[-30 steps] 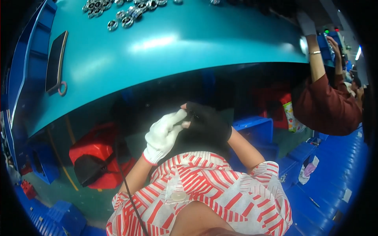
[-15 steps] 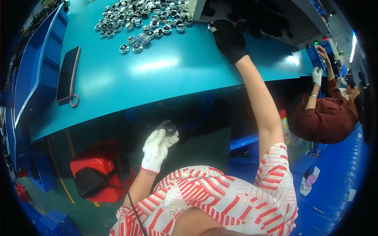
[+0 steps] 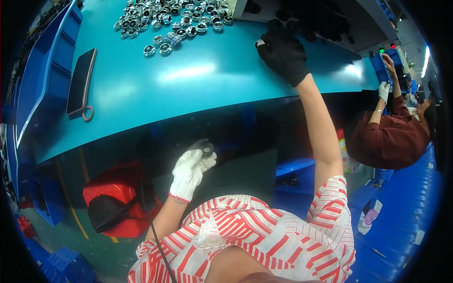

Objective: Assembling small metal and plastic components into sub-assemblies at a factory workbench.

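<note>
My left hand (image 3: 191, 170), in a white glove, is below the front edge of the teal table (image 3: 198, 89) and holds a small dark round part (image 3: 207, 150) between its fingertips. My right hand (image 3: 282, 51), in a black glove, is stretched out onto the far side of the table, its fingers closed on a small silvery part (image 3: 260, 43). A heap of several shiny round metal parts (image 3: 172, 21) lies on the table to the left of the right hand.
A dark phone with a ring (image 3: 81, 81) lies on the table's left side. Blue bins (image 3: 52, 56) line the left edge. A red case with a black bag (image 3: 118, 198) sits on the floor. A person in a dark red top (image 3: 389, 139) works at the right.
My right hand left my left hand under the table edge, reached up across the table and now rests further right and nearer. My left hand stayed low with the dark part.
</note>
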{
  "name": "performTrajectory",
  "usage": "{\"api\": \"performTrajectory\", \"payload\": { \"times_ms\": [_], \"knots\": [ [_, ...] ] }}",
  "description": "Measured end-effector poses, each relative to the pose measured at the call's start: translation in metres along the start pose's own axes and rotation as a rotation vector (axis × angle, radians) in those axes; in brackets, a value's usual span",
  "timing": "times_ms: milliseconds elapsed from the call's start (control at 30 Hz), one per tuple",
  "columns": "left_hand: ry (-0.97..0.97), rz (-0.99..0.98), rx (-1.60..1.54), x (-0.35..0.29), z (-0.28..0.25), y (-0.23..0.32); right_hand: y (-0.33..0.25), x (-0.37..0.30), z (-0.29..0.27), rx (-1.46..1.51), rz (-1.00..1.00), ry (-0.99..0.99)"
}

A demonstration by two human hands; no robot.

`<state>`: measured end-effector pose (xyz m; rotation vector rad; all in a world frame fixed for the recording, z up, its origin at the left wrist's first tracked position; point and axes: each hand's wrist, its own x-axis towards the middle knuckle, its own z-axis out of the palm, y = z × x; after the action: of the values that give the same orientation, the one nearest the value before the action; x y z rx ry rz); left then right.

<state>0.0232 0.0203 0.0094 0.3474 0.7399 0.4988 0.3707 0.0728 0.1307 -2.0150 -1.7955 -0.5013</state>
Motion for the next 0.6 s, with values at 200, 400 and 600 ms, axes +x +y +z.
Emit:
{"api": "performTrajectory", "payload": {
  "times_ms": [200,400,600],
  "knots": [
    [-0.005,-0.011,0.014,-0.001,-0.002,-0.003,0.014,0.004,0.003,0.031,0.075,-0.037],
    [0.016,0.004,0.039,-0.003,-0.004,-0.003,0.040,0.009,0.026,0.054,0.139,-0.086],
    [0.006,0.001,0.017,-0.006,-0.008,-0.003,0.043,0.011,0.040,0.091,0.077,0.032]
  ]
}}
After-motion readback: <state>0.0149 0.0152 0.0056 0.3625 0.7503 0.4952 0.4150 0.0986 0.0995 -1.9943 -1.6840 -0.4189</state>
